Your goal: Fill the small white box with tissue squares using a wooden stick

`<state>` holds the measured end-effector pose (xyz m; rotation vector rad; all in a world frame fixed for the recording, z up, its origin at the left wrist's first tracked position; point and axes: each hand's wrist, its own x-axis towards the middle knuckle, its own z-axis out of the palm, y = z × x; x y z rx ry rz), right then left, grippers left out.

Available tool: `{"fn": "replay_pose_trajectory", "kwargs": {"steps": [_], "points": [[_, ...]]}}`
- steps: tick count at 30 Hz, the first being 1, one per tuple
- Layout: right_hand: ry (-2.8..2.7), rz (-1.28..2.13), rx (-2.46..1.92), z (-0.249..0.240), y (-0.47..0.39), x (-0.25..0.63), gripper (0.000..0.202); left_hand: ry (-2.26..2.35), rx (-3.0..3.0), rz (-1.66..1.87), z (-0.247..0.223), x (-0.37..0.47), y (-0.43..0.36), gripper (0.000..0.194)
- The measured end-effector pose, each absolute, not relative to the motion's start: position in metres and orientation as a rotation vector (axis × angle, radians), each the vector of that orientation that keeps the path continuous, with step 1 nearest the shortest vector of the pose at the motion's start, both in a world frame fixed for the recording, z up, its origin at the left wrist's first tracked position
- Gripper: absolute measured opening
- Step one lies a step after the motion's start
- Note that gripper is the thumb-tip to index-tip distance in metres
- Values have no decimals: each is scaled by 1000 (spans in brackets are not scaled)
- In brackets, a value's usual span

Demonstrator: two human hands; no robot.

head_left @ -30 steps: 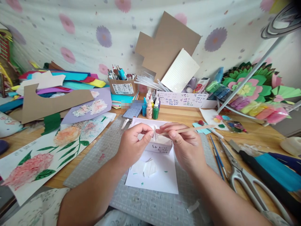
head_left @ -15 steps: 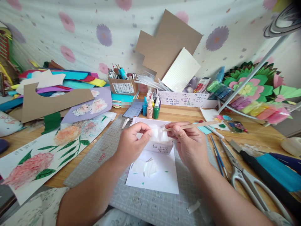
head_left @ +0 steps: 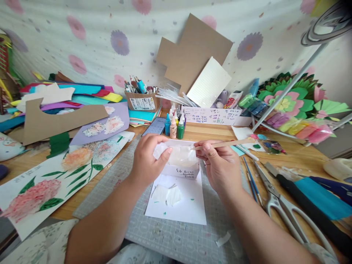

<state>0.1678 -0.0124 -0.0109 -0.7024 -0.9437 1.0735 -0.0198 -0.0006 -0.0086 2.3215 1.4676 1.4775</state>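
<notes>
In the middle of the desk stands a small open white paper box with handwriting on its front wall. Inside it is a pale, translucent layer whose material I cannot make out. My left hand is at the box's left end, thumb and index finger parted; its other fingers are hidden. My right hand pinches a flat wooden craft stick, one tip reaching over the box's right side. In front, several torn white tissue pieces lie on a white sheet with green specks.
A grey cutting mat lies beneath. Scissors and paintbrushes lie on the right. Small paint bottles stand behind the box, near a phone. Flower artwork and cut cardboard are on the left.
My left thumb and finger, earlier pinched on thin white material over the box, have parted and moved slightly left. The pale layer inside the box shows more fully. My right hand still holds the stick.
</notes>
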Motion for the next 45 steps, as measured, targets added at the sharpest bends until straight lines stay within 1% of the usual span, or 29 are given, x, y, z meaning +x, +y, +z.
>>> {"fn": "replay_pose_trajectory", "kwargs": {"steps": [3,4,5,7,8,10,16,18,21,24,26,27,28,30,31,33,35,39,45], "points": [[-956,1067,-683,-12,-14,164,10,1176,2396,1523,-6,-7,-13,29],[-963,1073,-676,-13,-14,163,10,1154,2404,1517,-6,-4,-16,29],[-972,1085,-675,-14,-14,162,10,1157,2405,1511,-6,-1,-17,24],[-988,1115,-690,-15,-15,161,8,1207,2380,1506,-6,2,-17,8],[-990,1132,-702,-15,-15,161,8,1230,2354,1499,-6,2,-16,5],[-983,1163,-714,-16,-15,161,9,1243,2261,1476,-6,0,-12,9],[-924,1196,-713,-13,-13,164,13,1285,1853,1361,-11,-8,-6,7],[-928,1191,-714,-13,-13,163,13,1353,1848,1363,-11,-10,-4,8],[-932,1150,-704,-12,-13,164,14,1600,2047,1374,-10,-15,1,9],[-907,1122,-700,-11,-11,167,14,1858,2283,1180,-8,-23,8,12],[-896,1116,-698,-9,-10,170,13,1912,2347,1057,-7,-27,9,10],[-895,1114,-694,-9,-10,171,12,1870,2365,1044,-7,-27,8,13],[-901,1115,-687,-8,-11,172,11,1771,2374,1067,-7,-27,7,20],[-924,1129,-661,-7,-12,172,10,1454,2307,1207,-7,-24,1,37],[-942,1138,-642,-7,-13,171,10,1283,2212,1281,-7,-22,-3,41],[-1000,1156,-599,-8,-16,170,8,1010,1915,1370,-7,-16,-10,44],[-1076,1155,-557,-9,-18,168,6,858,1610,1331,-6,-10,-15,42],[-1201,1073,-527,-11,-21,167,5,753,1270,1158,-3,-3,-20,17],[-1224,1051,-454,-11,-23,168,8,641,1006,1133,0,1,-22,18]]}}
